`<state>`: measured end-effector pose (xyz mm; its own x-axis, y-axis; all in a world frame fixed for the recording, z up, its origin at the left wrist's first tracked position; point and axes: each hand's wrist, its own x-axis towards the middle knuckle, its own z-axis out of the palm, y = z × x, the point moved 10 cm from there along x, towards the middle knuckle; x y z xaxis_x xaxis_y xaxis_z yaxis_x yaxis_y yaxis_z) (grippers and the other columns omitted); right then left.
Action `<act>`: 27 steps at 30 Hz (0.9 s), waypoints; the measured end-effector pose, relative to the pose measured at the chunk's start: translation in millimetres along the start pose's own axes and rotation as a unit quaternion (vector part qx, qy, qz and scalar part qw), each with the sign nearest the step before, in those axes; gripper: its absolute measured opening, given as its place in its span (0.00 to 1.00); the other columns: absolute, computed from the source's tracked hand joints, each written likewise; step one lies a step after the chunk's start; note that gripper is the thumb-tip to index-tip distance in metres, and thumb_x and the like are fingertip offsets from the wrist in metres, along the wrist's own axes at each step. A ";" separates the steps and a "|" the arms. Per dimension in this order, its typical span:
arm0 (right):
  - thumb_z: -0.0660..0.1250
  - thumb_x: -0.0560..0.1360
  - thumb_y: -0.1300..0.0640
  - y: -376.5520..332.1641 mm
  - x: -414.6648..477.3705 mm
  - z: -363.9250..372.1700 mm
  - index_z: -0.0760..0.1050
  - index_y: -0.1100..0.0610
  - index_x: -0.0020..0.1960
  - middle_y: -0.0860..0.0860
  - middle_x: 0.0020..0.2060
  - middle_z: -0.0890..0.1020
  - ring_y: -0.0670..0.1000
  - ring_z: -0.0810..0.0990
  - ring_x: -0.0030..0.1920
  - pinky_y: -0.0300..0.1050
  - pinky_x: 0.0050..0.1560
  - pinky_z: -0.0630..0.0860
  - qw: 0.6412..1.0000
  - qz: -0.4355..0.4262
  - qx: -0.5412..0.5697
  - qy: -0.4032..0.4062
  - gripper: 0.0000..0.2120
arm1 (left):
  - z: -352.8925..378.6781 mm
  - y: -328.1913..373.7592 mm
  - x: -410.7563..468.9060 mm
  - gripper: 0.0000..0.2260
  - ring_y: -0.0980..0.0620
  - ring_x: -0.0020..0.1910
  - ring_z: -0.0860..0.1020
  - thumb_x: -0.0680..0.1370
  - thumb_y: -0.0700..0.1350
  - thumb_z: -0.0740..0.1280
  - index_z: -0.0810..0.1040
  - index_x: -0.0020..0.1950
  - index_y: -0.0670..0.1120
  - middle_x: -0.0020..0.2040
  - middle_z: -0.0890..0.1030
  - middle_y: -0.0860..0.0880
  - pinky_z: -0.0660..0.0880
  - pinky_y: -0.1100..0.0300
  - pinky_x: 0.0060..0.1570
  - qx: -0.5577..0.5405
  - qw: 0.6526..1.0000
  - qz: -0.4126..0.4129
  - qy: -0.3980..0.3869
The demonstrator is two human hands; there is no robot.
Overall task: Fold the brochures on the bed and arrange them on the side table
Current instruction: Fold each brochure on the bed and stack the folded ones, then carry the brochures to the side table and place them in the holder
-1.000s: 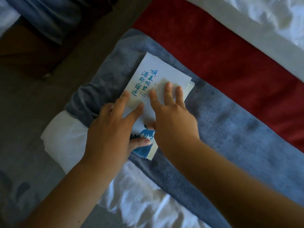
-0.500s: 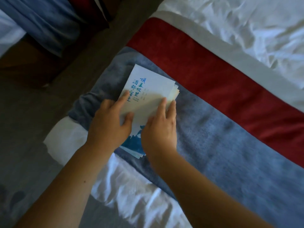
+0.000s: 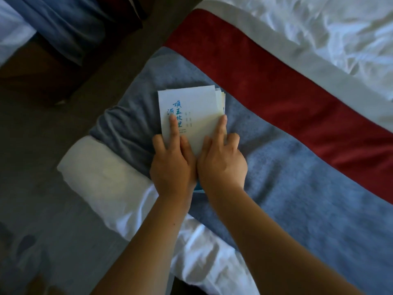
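Two bare forearms reach forward side by side, and the left hand [image 3: 172, 167] and right hand [image 3: 222, 167] meet thumb to thumb over the near half of the brochures [image 3: 191, 105]. Each hand lays one straight finger flat on the top cover. Its outer fingers bend down against the side edge of the stack, so the pile is clasped between the two hands; whether any fingertip reaches underneath cannot be told. The brochures lie in a slightly fanned stack on the blue-grey blanket [image 3: 297, 177] at the corner of the bed [image 3: 319, 28], near the red stripe [image 3: 276, 86]. The hands cover the stack's near end, leaving only a blue sliver between the wrists. The left finger hides part of the blue lettering on the cover, and the small grey print beside it is too fine to read. Dark furniture [image 3: 53, 71] at the upper left, draped with blue cloth [image 3: 70, 24], is too dim and blurred to identify.
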<state>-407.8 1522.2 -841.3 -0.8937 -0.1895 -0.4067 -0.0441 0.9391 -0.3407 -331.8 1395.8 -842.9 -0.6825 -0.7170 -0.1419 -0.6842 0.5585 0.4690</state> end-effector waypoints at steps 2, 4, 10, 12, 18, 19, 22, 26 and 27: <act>0.46 0.86 0.43 4.8 -4.0 4.5 0.42 0.49 0.85 0.55 0.65 0.68 0.53 0.75 0.44 0.47 0.39 0.70 1.000 -0.026 0.005 0.014 0.30 | 2.1 -0.8 -1.4 0.24 0.49 0.38 0.71 0.86 0.53 0.55 0.60 0.83 0.55 0.59 0.74 0.41 0.70 0.56 0.36 0.006 1.000 0.005 0.026; 0.45 0.83 0.40 4.7 -12.4 9.8 0.48 0.48 0.85 0.57 0.66 0.69 0.58 0.78 0.50 0.49 0.39 0.73 0.997 -0.063 0.017 0.028 0.31 | 3.6 -0.7 -2.5 0.23 0.44 0.40 0.76 0.85 0.53 0.55 0.62 0.82 0.54 0.60 0.75 0.41 0.72 0.54 0.35 0.006 0.999 0.011 0.049; 0.47 0.84 0.41 7.8 -5.9 18.7 0.40 0.42 0.84 0.56 0.69 0.63 0.58 0.75 0.60 0.53 0.50 0.76 0.998 -0.067 -0.003 -0.019 0.31 | 10.5 1.6 0.7 0.23 0.39 0.40 0.79 0.85 0.52 0.56 0.65 0.81 0.53 0.60 0.75 0.39 0.75 0.51 0.32 0.025 0.998 0.005 0.050; 0.49 0.85 0.42 5.4 -5.3 11.6 0.40 0.42 0.84 0.55 0.69 0.61 0.58 0.74 0.63 0.52 0.54 0.75 0.997 -0.061 0.001 -0.036 0.31 | 5.7 6.8 3.4 0.23 0.39 0.41 0.79 0.86 0.52 0.56 0.62 0.82 0.54 0.61 0.74 0.39 0.72 0.51 0.33 0.041 0.999 -0.009 0.027; 0.50 0.85 0.44 -9.1 -5.3 -58.1 0.48 0.44 0.84 0.56 0.67 0.64 0.59 0.76 0.58 0.55 0.55 0.76 0.998 -0.033 0.042 -0.022 0.29 | -33.1 54.6 18.1 0.25 0.42 0.47 0.77 0.86 0.56 0.53 0.53 0.84 0.58 0.64 0.70 0.42 0.75 0.53 0.42 0.044 0.997 0.010 -0.065; 0.51 0.85 0.46 -11.7 -3.4 -79.8 0.51 0.45 0.84 0.56 0.66 0.65 0.60 0.77 0.55 0.53 0.52 0.76 0.998 -0.034 0.052 -0.011 0.28 | -45.5 72.0 23.9 0.24 0.42 0.48 0.77 0.86 0.56 0.54 0.56 0.83 0.59 0.64 0.70 0.42 0.78 0.51 0.45 0.034 0.997 0.019 -0.064; 0.56 0.84 0.49 -17.5 1.4 -162.5 0.57 0.47 0.82 0.56 0.62 0.68 0.60 0.77 0.48 0.49 0.47 0.73 0.995 -0.038 0.092 0.020 0.27 | -92.2 141.0 43.4 0.21 0.38 0.52 0.78 0.85 0.54 0.59 0.66 0.79 0.60 0.63 0.72 0.40 0.79 0.47 0.52 0.020 0.996 0.045 -0.072; 0.56 0.83 0.50 -25.3 -6.7 -306.7 0.62 0.48 0.79 0.57 0.64 0.70 0.59 0.77 0.55 0.48 0.51 0.74 0.991 -0.015 0.127 0.033 0.24 | -187.5 271.9 60.1 0.19 0.41 0.53 0.81 0.82 0.53 0.66 0.77 0.73 0.54 0.62 0.80 0.40 0.76 0.52 0.55 -0.033 0.984 0.137 -0.109; 0.55 0.83 0.50 -25.4 -9.6 -351.2 0.64 0.50 0.77 0.58 0.63 0.71 0.59 0.77 0.55 0.47 0.53 0.74 0.991 -0.014 0.128 0.045 0.23 | -215.6 312.7 59.7 0.19 0.45 0.47 0.82 0.81 0.53 0.68 0.78 0.72 0.52 0.64 0.82 0.42 0.78 0.55 0.53 -0.058 0.977 0.171 -0.117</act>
<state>-555.0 1600.8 -531.0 -0.9307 -0.1777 -0.3197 0.0344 0.8276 -0.5602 -531.0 1437.8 -516.8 -0.9153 -0.3741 -0.1494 -0.3818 0.6872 0.6180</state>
